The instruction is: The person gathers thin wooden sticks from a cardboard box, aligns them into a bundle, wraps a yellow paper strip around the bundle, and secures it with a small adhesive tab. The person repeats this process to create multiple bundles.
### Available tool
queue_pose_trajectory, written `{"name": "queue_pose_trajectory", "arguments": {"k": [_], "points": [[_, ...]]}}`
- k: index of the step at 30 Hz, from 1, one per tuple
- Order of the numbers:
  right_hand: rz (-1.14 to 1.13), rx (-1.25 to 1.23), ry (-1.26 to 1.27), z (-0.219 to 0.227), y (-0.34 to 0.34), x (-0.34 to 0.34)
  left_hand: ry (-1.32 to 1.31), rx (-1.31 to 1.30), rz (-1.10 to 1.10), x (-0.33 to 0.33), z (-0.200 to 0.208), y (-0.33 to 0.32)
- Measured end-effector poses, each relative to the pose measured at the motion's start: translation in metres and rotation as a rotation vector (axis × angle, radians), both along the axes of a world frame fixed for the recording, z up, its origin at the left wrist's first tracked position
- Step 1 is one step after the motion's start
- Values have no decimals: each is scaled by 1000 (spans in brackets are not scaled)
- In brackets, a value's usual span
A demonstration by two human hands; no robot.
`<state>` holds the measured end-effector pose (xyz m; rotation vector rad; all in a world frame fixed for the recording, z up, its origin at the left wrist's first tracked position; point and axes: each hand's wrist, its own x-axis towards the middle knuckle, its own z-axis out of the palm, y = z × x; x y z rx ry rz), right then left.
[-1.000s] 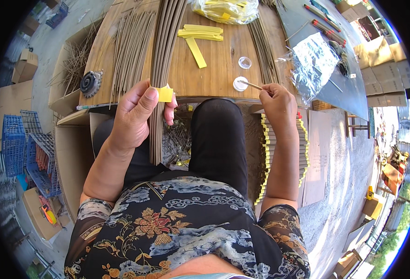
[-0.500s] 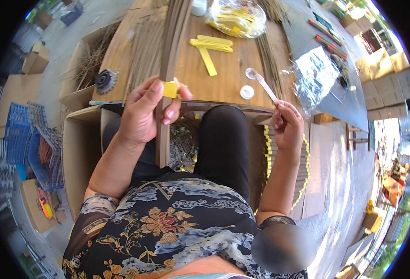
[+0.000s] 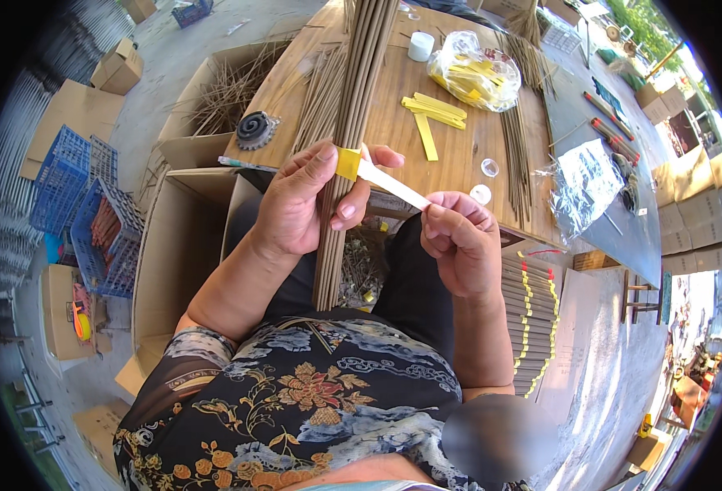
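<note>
My left hand is closed around a long bundle of thin brown incense sticks, held nearly upright over my lap. A yellow paper strip lies round the bundle, with my left thumb pressing on its side. Between the fingertips of my right hand is a flat white applicator stick. Its far end touches the edge of the yellow strip. On the table beyond, a small white round pot and a clear round lid sit close together. Several loose yellow strips lie farther back.
Loose sticks lie along the wooden table. A clear bag of yellow strips and a white jar stand behind. Yellow-banded bundles lie at my right; an open cardboard box is at my left.
My right hand has brought the applicator stick left, from near the pot to the yellow strip on the bundle. My left hand still grips the bundle. The whole view has shifted.
</note>
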<state>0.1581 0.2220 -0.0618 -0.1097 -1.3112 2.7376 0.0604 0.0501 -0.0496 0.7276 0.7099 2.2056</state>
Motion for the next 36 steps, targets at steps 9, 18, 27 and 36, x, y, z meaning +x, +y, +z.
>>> {"name": "queue_pose_trajectory", "arguments": {"k": [9, 18, 27, 36], "points": [[31, 8, 6, 11, -16, -1, 31, 44, 7, 8, -2, -4], [56, 44, -3, 10, -20, 4, 20, 66, -14, 4, 0, -12], [-27, 110, -1, 15, -15, 8, 22, 39, 6, 6, 4, -15], [-591, 402, -17, -10, 37, 24, 119, -70, 97, 0, 1, -16]]}}
